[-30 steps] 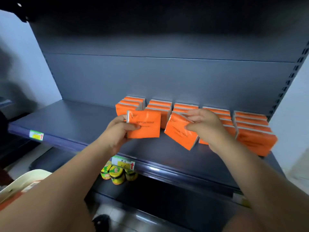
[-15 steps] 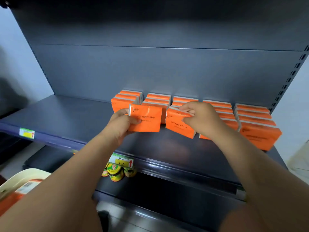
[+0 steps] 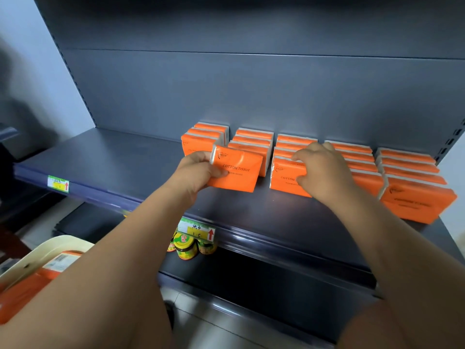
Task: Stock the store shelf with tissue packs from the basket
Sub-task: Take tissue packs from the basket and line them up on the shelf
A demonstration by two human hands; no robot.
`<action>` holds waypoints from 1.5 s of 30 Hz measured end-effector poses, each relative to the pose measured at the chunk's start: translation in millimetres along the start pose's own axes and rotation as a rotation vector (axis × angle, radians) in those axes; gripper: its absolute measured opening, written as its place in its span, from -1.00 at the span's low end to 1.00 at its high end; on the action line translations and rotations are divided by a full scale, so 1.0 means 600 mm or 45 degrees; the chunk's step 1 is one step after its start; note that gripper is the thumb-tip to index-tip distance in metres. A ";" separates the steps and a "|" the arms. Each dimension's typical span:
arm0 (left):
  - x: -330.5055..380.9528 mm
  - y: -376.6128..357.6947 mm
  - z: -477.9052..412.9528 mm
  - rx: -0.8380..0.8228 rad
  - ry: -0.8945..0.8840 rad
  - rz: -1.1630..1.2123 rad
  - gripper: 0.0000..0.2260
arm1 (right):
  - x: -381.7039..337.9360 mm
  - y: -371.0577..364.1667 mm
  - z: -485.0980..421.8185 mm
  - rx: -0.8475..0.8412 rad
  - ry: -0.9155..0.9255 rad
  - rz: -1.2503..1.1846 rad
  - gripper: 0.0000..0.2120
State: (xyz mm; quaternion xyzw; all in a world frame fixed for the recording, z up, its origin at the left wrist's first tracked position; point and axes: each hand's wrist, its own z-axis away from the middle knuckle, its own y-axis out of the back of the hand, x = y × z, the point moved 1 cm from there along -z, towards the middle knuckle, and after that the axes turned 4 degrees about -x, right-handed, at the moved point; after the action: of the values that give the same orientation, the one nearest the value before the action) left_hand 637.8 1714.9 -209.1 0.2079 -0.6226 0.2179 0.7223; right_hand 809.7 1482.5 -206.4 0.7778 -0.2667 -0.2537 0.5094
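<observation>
Several rows of orange tissue packs (image 3: 410, 170) stand on the dark shelf (image 3: 113, 170), towards its right half. My left hand (image 3: 198, 172) grips one orange pack marked COTTON TISSUE (image 3: 237, 172), tilted, just in front of the second row from the left. My right hand (image 3: 322, 170) clasps another orange pack (image 3: 284, 181) that stands upright on the shelf at the front of the third row. A cream basket (image 3: 45, 253) at the lower left holds more orange packs (image 3: 20, 295), partly hidden by my left arm.
The left half of the shelf bears nothing. Price labels (image 3: 58, 183) sit on the shelf's front edge. Small jars with yellow lids (image 3: 186, 248) stand on the lower shelf below. A wall closes the left side.
My right hand has pushed its pack back and set it upright against the third row. My left hand carried its pack slightly forward towards the second row.
</observation>
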 end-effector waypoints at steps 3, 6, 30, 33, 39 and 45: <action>0.005 -0.001 0.001 0.001 -0.011 -0.011 -0.64 | -0.004 -0.004 -0.003 -0.005 -0.012 0.049 -0.45; 0.007 -0.002 0.000 0.011 -0.006 0.003 -0.64 | -0.010 -0.002 -0.002 -0.007 -0.006 0.089 -0.39; -0.031 -0.024 -0.036 0.240 -0.313 -0.572 -0.80 | -0.144 -0.020 0.005 -0.041 -0.244 -0.774 -0.64; -0.036 -0.025 -0.046 0.196 -0.253 -0.607 -0.85 | -0.157 -0.032 0.002 -0.072 -0.265 -0.798 -0.78; -0.039 -0.039 -0.044 0.130 -0.211 -0.499 -0.74 | -0.169 -0.051 -0.001 -0.118 -0.329 -0.842 -0.90; -0.037 -0.054 -0.040 0.103 -0.212 -0.392 -0.57 | -0.166 -0.054 -0.008 -0.171 -0.380 -0.918 -0.85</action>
State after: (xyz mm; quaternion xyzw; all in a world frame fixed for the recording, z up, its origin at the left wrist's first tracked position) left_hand 672.7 1701.0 -235.6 0.3469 -0.6317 0.1116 0.6842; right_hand 745.4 1563.9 -222.2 0.7410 -0.0305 -0.5434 0.3932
